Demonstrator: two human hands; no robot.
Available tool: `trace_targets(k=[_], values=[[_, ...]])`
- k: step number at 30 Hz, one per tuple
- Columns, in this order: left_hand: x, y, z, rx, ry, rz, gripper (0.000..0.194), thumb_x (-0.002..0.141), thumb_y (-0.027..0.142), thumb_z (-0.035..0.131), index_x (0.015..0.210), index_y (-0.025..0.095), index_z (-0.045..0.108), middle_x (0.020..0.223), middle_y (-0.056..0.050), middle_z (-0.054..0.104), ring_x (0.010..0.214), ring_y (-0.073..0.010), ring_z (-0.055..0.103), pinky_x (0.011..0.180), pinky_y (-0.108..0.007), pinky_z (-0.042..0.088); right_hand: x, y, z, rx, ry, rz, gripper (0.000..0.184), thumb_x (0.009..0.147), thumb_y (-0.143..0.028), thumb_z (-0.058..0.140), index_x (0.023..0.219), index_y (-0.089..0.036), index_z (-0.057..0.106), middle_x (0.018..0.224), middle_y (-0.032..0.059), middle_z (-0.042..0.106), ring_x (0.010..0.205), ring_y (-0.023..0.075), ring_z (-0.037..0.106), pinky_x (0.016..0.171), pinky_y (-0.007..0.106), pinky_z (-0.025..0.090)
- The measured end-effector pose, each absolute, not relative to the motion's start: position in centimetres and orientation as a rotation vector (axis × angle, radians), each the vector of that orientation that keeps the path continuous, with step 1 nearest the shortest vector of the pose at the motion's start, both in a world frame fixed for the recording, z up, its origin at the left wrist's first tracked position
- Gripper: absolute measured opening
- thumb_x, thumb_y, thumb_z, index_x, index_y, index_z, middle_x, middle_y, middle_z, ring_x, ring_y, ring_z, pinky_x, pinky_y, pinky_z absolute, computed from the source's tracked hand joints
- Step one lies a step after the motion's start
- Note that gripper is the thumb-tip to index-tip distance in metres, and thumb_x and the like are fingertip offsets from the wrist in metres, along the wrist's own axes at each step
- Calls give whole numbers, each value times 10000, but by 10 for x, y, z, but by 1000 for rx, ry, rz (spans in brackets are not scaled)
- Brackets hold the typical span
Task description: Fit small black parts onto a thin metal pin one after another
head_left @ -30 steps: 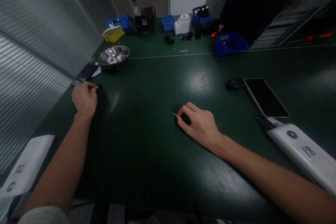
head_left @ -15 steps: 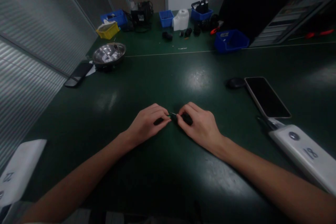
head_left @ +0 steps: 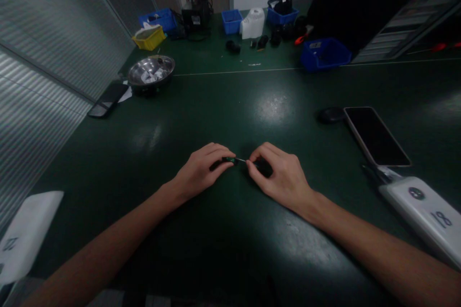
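Observation:
Pinched between the thumb and fingers of my left hand (head_left: pixel 207 168) is a small black part with a green circuit board (head_left: pixel 229 159). Its far side is hidden by my fingers. My right hand (head_left: pixel 281 170) is closed around a small screwdriver (head_left: pixel 242 160), with the thin metal shaft pointing left and the dark handle inside the palm. The shaft's tip meets or nearly meets the board's right end; contact is too small to tell. Both hands rest low over the green table (head_left: pixel 201 110).
To the right lie a phone (head_left: pixel 376 135), a black mouse (head_left: pixel 331 115) and a white device marked 18 (head_left: pixel 425 206). Another white device (head_left: pixel 30 230) is at far left. A metal bowl (head_left: pixel 151 73), a yellow basket (head_left: pixel 149 41) and a blue bin (head_left: pixel 326 54) stand farther back.
My right hand has drawn slightly to the right, and more of the screwdriver's shaft shows. More of the green board is visible in my left hand. The view has shifted slightly.

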State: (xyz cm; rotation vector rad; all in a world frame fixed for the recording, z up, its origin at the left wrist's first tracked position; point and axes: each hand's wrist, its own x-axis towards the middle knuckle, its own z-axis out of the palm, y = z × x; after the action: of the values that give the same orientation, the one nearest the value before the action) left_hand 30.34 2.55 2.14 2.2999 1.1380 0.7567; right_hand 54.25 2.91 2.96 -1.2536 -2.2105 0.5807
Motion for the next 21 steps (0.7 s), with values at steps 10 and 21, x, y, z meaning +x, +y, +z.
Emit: trace_targets(k=[10,21], values=[[299,27,23,2219,1108,751,214,985,221,600,1173,193,699,1140,-94,701,1037,-191,667,887,-336,572,542,28,28,-1236,-2298,556,167,969,-325,526,914,-209,633,884,19,661,685,128,573,619,268,392],[299,28,21,2231,987,807,231,969,184,619,1172,199,729,1125,-75,741,1051,-175,702,934,-322,589,543,27,23,-1122,-2360,570,188,1020,-335,484,999,-207,619,941,27,646,710,121,567,630,264,404]])
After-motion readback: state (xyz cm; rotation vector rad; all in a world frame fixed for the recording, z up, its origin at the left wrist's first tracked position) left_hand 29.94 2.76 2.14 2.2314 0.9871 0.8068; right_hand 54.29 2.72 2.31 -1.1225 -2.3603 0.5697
